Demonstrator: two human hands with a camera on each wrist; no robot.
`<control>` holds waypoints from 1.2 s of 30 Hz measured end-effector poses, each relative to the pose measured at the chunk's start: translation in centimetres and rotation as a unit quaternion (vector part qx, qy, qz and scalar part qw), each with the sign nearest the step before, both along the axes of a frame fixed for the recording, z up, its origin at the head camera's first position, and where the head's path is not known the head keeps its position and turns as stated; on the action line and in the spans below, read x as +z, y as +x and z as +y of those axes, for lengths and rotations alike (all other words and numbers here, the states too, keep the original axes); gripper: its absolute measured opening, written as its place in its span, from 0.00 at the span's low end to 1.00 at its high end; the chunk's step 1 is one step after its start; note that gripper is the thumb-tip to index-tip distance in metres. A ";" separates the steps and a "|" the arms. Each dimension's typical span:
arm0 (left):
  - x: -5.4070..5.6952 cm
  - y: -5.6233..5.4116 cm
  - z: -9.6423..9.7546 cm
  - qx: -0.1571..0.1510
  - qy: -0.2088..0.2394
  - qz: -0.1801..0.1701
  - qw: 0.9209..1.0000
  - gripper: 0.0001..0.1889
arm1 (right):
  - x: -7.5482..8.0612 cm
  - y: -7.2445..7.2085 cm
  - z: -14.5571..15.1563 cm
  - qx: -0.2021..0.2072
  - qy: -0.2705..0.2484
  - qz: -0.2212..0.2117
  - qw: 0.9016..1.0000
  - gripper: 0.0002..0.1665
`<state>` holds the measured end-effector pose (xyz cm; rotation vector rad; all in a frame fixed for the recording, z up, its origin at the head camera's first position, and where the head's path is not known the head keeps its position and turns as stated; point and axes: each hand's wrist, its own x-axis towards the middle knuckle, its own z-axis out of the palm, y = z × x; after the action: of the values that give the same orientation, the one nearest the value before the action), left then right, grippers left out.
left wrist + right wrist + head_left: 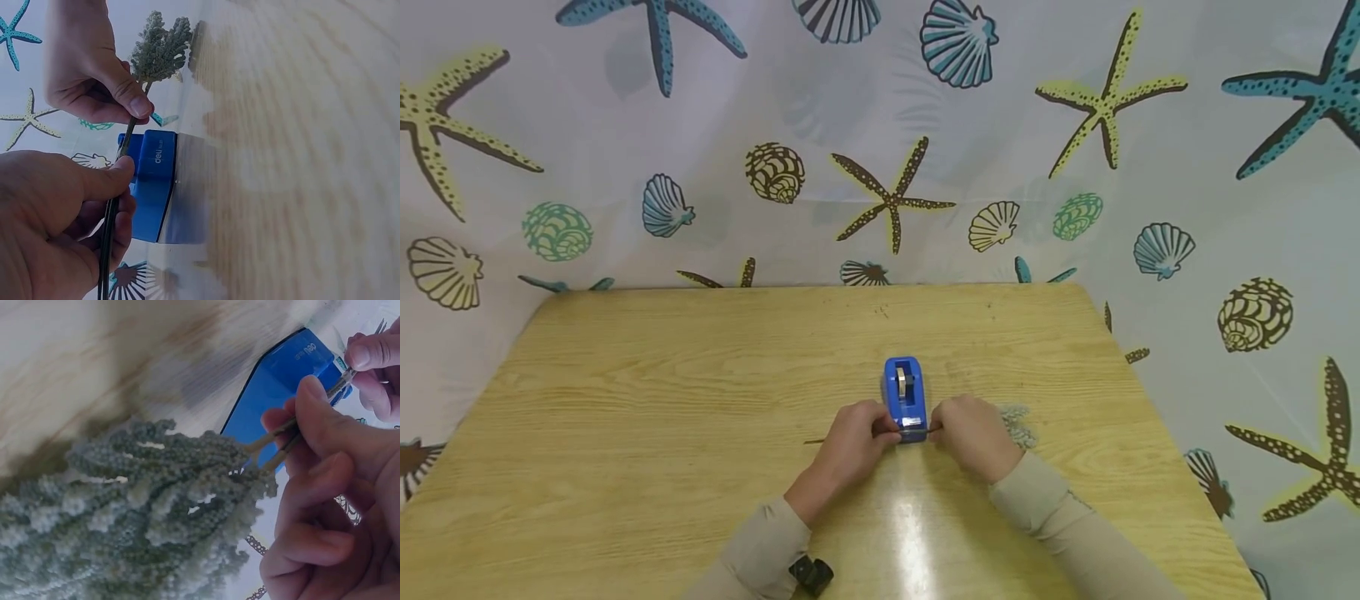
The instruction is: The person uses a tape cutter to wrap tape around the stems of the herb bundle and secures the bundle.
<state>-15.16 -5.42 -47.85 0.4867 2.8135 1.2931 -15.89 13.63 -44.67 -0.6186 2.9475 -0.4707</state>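
Note:
A pair of grey-green plant sprigs (137, 519) with thin brown stems (111, 231) is held crosswise between the hands. My left hand (852, 437) pinches the stems between thumb and fingers, their bare ends sticking out to its left. My right hand (976, 435) pinches them close below the bushy heads, which show past its right side. Right under the gap between the hands is the front end of a blue tape dispenser (904, 396). Its tape roll (902, 382) sits in the top. In the right wrist view, something clear and shiny lies on the stems between the two hands.
The wooden table (662, 400) spreads around the hands on all sides. Behind it and along the right hangs a white cloth (820, 108) printed with starfish and shells. A small black device (811, 575) is at the left sleeve's cuff.

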 end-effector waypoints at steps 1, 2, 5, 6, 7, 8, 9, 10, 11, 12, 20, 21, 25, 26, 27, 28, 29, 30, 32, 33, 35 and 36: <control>0.0 0.0 0.0 0.003 0.002 0.004 1.000 0.04 | 0.0 -0.1 0.0 -0.001 0.000 0.000 1.000 0.04; 0.0 0.1 0.0 0.005 0.003 0.005 1.000 0.04 | 0.0 -0.1 -0.1 -0.002 0.000 -0.001 1.000 0.05; 0.0 0.1 -0.1 0.013 0.009 0.007 1.000 0.04 | 0.0 -0.3 -0.2 -0.005 0.000 -0.004 1.000 0.05; 0.0 0.1 -0.1 0.015 0.012 0.007 1.000 0.05 | 0.1 -0.4 -0.2 -0.007 0.000 -0.006 1.000 0.05; 0.0 0.0 -0.1 0.017 0.016 0.006 1.000 0.05 | 0.1 -0.4 -0.3 -0.007 -0.002 -0.006 1.000 0.05; 0.1 0.0 -0.2 0.019 0.020 0.005 1.000 0.05 | 0.1 -0.4 -0.3 -0.009 -0.005 -0.006 1.000 0.05; 0.1 0.0 -0.2 0.021 0.023 0.006 0.999 0.05 | 0.1 -0.4 -0.3 -0.010 -0.008 -0.005 1.000 0.05; 0.1 0.0 -0.2 0.023 0.026 0.007 0.999 0.06 | 0.2 -0.5 -0.4 -0.012 -0.011 -0.006 1.000 0.06; 0.1 -0.1 -0.3 0.023 0.027 0.010 0.999 0.06 | 0.2 -0.5 -0.4 -0.012 -0.013 -0.005 1.000 0.06; 0.1 -0.1 -0.3 0.023 0.026 0.013 0.999 0.06 | 0.3 -0.5 -0.5 -0.013 -0.015 -0.005 1.000 0.07; -0.2 -0.3 -0.5 0.029 0.028 0.031 0.999 0.08 | 0.2 -0.7 -0.7 -0.013 -0.017 -0.008 1.000 0.08; -0.3 -0.3 -0.5 0.028 0.028 0.035 0.999 0.08 | 0.2 -0.6 -0.7 -0.012 -0.018 -0.012 1.000 0.08; -0.3 -0.1 -0.5 0.024 0.021 0.054 0.998 0.09 | 0.0 -0.6 -0.8 -0.009 -0.025 -0.053 0.998 0.13; -0.3 0.0 -0.5 0.023 0.017 0.062 0.998 0.09 | 0.0 -0.6 -0.8 -0.006 -0.027 -0.062 0.998 0.15; -0.3 0.1 -0.5 0.024 0.012 0.068 0.997 0.10 | -0.1 -0.6 -1.0 -0.001 -0.028 -0.068 0.997 0.17; -0.2 0.1 -0.5 0.026 0.006 0.074 0.997 0.10 | -0.2 -0.6 -1.1 0.003 -0.029 -0.070 0.997 0.20; -0.2 0.2 -0.5 0.028 0.002 0.078 0.997 0.10 | -0.3 -0.7 -1.2 0.008 -0.026 -0.066 0.997 0.22; -0.2 0.2 -0.5 0.031 -0.001 0.079 0.996 0.10 | -0.4 -0.7 -1.4 0.011 -0.028 -0.064 0.997 0.23; -0.2 0.1 -0.5 0.026 -0.008 0.079 0.996 0.09 | -0.6 -0.8 -1.5 0.009 -0.026 -0.061 0.998 0.25; -0.2 0.1 -0.5 0.020 -0.011 0.074 0.997 0.08 | -0.7 -0.9 -1.6 0.004 -0.024 -0.060 0.998 0.25; -0.1 -0.1 -0.6 -0.001 -0.015 0.056 0.998 0.06 | -0.8 -0.9 -1.6 -0.010 -0.019 -0.067 0.998 0.25; 0.0 -0.3 -0.8 -0.016 -0.015 0.044 0.999 0.06 | -0.8 -0.9 -1.5 -0.016 -0.018 -0.069 0.997 0.24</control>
<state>-15.42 -6.18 -47.88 0.5991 2.8798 1.2515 -16.76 12.10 -45.42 -0.5206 2.8275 -0.5464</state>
